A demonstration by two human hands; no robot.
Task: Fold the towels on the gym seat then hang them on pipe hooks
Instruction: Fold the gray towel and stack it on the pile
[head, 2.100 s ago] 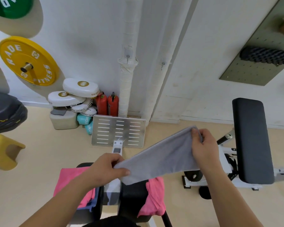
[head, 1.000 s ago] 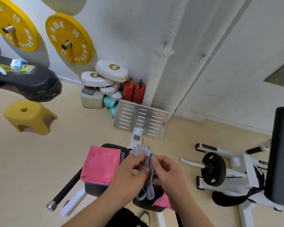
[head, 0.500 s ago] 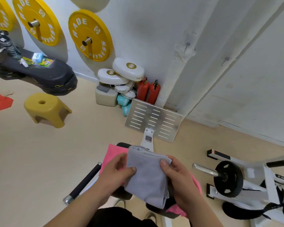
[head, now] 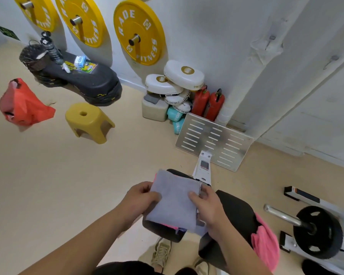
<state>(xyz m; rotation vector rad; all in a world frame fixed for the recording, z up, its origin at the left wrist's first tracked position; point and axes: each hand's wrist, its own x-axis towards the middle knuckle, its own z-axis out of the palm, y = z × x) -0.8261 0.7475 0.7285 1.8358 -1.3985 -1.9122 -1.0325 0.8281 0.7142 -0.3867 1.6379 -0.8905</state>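
Note:
A folded grey towel lies flat over the left black pad of the gym seat, on top of a pink towel whose edge shows beneath it. My left hand grips the grey towel's left edge and my right hand holds its right edge. Another pink towel hangs off the seat's right pad. Two white wrapped pipes run up the wall at the upper right, each with a small hook.
A slotted metal footplate stands in front of the seat. Yellow stool, red bag, black stacked platform, white pads and red extinguishers sit along the wall. A barbell plate machine is at right.
The grey towel went from stretched between both hands to folded small, and it has come down onto the pink towel on the seat. The view has swung left and down.

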